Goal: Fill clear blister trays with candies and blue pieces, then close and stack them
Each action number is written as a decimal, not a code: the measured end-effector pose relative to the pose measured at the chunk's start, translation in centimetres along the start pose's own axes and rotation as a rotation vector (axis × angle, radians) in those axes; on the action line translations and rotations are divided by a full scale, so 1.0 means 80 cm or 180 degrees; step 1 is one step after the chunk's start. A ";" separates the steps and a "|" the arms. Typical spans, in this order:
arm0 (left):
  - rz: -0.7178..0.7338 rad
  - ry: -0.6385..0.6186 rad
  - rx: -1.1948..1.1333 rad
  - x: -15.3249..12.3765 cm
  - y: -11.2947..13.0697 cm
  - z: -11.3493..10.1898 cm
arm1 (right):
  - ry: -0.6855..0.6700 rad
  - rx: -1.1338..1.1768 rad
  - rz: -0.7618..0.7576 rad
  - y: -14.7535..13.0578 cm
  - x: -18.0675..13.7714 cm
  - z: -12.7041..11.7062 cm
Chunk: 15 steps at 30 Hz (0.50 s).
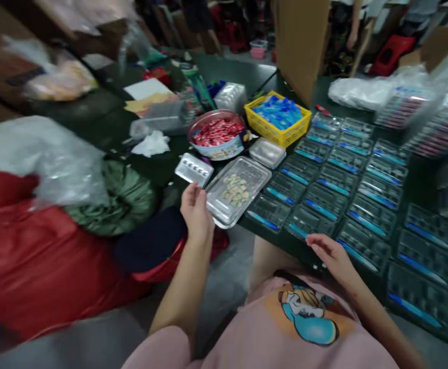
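My left hand (197,211) is raised at the left edge of a clear plastic tray (218,211), fingers curled and closed; whatever may be in them is hidden. Small pale green and cream pieces (236,189) lie in that tray. Just beyond my left hand sits a silvery white plate with a row of dark slots (194,169). My right hand (330,252) hovers at the near table edge, fingers loosely stretched, and no object shows in it. Closest to it is a clear blister tray (312,221) with a blue pen-like stick in it.
Rows of similar blister trays (369,218) cover the right side of the dark table. Behind the tray stand a round tub of red-and-white pieces (219,134) and a yellow basket (281,136) with blue pieces. Stacked packs (436,123) are at right, red sacks (55,266) at left.
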<state>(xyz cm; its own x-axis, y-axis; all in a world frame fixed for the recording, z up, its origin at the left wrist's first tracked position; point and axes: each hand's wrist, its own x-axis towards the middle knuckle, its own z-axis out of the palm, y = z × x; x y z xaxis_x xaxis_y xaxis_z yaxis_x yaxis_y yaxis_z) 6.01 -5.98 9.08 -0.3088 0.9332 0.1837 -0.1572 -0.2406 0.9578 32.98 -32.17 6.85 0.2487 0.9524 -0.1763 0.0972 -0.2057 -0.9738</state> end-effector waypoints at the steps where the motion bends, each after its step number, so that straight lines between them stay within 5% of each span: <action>1: -0.0074 0.0144 0.0069 -0.008 -0.009 -0.018 | -0.0085 -0.0011 -0.0011 0.000 0.005 0.004; 7: -0.0967 0.0994 0.0493 -0.022 -0.058 -0.085 | -0.0513 -0.0220 -0.0223 -0.012 0.047 0.035; 12: -0.1606 0.0943 0.0487 -0.026 -0.089 -0.105 | -0.0745 -0.0334 -0.0428 -0.023 0.076 0.066; 15: -0.1532 0.0956 0.0494 -0.025 -0.096 -0.106 | -0.0808 -0.0427 -0.0511 -0.026 0.087 0.076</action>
<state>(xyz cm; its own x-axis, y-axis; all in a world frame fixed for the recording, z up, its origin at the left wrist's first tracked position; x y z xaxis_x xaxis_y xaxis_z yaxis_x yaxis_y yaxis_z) -0.13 -8.29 -0.51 -0.4925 0.8059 -0.3287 -0.2134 0.2544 0.9433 28.68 -23.72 6.74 -0.0266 0.9973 -0.0688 0.2460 -0.0602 -0.9674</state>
